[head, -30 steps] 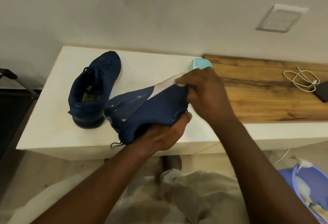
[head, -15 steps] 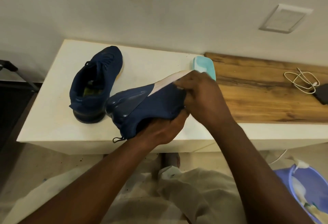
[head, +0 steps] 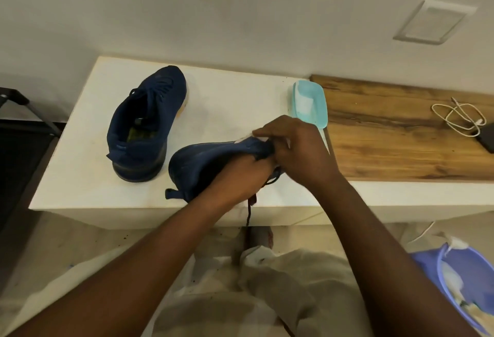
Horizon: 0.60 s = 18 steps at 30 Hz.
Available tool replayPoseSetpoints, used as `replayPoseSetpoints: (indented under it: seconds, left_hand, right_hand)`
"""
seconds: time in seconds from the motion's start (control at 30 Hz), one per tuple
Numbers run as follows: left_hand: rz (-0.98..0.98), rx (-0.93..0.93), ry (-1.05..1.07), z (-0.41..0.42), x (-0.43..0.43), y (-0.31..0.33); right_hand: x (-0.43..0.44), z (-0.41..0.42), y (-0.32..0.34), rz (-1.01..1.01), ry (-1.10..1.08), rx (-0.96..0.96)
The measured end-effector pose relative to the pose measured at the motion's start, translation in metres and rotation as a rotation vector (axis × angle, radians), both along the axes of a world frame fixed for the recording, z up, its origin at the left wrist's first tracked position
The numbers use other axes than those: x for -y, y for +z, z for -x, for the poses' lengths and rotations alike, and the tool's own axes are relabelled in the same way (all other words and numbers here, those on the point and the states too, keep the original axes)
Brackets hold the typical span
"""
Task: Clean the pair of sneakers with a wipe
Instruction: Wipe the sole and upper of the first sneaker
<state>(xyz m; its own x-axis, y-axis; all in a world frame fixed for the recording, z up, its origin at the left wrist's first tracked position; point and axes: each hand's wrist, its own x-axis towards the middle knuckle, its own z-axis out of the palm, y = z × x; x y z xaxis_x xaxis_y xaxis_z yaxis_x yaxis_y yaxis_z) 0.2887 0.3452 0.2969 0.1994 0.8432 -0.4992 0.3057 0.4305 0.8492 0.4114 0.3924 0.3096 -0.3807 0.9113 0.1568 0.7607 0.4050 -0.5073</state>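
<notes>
Two navy sneakers are on the white table (head: 80,165). One sneaker (head: 145,122) stands upright at the left, toe pointing away from me. The other sneaker (head: 197,165) is in front of me, its heel to the left; my left hand (head: 238,173) reaches into its opening and grips it. My right hand (head: 296,149) is closed over its toe end, pressing a white wipe (head: 252,139) against it; only a small edge of the wipe shows. A dark lace hangs off the table's front edge.
A turquoise wipe box (head: 310,102) lies open behind my right hand, a white wipe inside. A wooden top (head: 401,136) extends right, with a white cable (head: 458,120) and a dark device (head: 487,139). A lilac basin (head: 459,283) sits on the floor at lower right.
The held sneaker has rolled so its white sole edge no longer faces me. My right hand has shifted right and down along the toe, uncovering the turquoise box.
</notes>
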Motion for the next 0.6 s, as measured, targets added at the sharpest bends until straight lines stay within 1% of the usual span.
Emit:
replayPoseSetpoints:
  seconds: [0.07, 0.13, 0.17, 0.23, 0.3, 0.37, 0.4, 0.5, 0.53, 0.6]
  left_hand:
    - [-0.095, 0.007, 0.167, 0.01, -0.004, -0.01]
    - [-0.146, -0.007, 0.178, 0.022, -0.005, -0.012]
    - [-0.193, -0.046, 0.192, 0.029, -0.004, -0.009]
    - [-0.301, -0.106, 0.186, 0.043, -0.003, -0.013]
    - [-0.383, -0.15, 0.198, 0.052, -0.002, -0.013]
    - [-0.38, -0.161, 0.221, 0.057, -0.005, -0.016]
    - [-0.379, -0.156, 0.222, 0.058, -0.007, -0.017]
    - [-0.376, -0.176, 0.169, 0.056, -0.009, -0.018]
    - [-0.369, -0.183, 0.15, 0.055, -0.01, -0.02]
    - [-0.347, -0.174, 0.148, 0.054, -0.014, -0.022]
  right_hand:
    - [-0.01, -0.005, -0.008, 0.021, -0.135, 0.028]
    - [-0.014, -0.009, -0.015, 0.021, -0.227, 0.057]
    - [-0.012, -0.007, -0.016, 0.024, -0.239, 0.045]
    - [-0.004, 0.003, -0.017, 0.029, -0.153, -0.019]
    - [0.006, 0.016, -0.022, 0.046, -0.009, -0.009]
    - [0.006, 0.02, -0.028, 0.023, 0.041, 0.058]
    - [0.0, 0.016, -0.032, 0.004, 0.008, 0.096]
    - [-0.015, 0.001, -0.036, 0.043, -0.224, 0.184]
    - [-0.015, 0.001, -0.036, 0.064, -0.249, 0.171]
    - [-0.003, 0.013, -0.036, 0.076, -0.147, 0.096]
